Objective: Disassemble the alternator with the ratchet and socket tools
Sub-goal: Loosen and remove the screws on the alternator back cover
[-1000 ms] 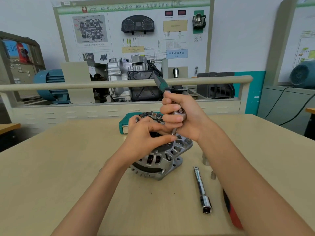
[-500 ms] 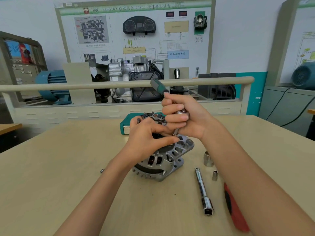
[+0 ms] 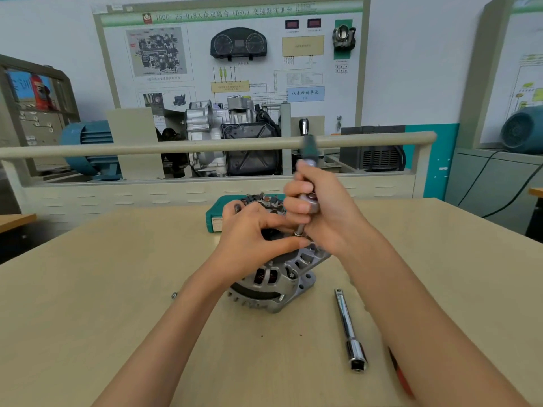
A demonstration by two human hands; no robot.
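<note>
At the frame's centre, the right hand (image 3: 326, 212) gripped the ratchet (image 3: 307, 177) upright over the alternator (image 3: 279, 277). The left hand (image 3: 249, 236) rested on the alternator, fingers loosely curled around its top. An extension bar (image 3: 348, 327) lay on the counter (image 3: 102, 289) at lower right.

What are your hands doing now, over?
Right hand grips ratchet, socket down on alternator. Left hand steadies alternator. Extension bar lies clear on table.

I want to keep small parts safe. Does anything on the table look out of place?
Yes. One small loose metal bolt lies alone on the beige wooden table, left of the grey cast-metal alternator, beside the left forearm. It could roll away or get brushed off.
</note>
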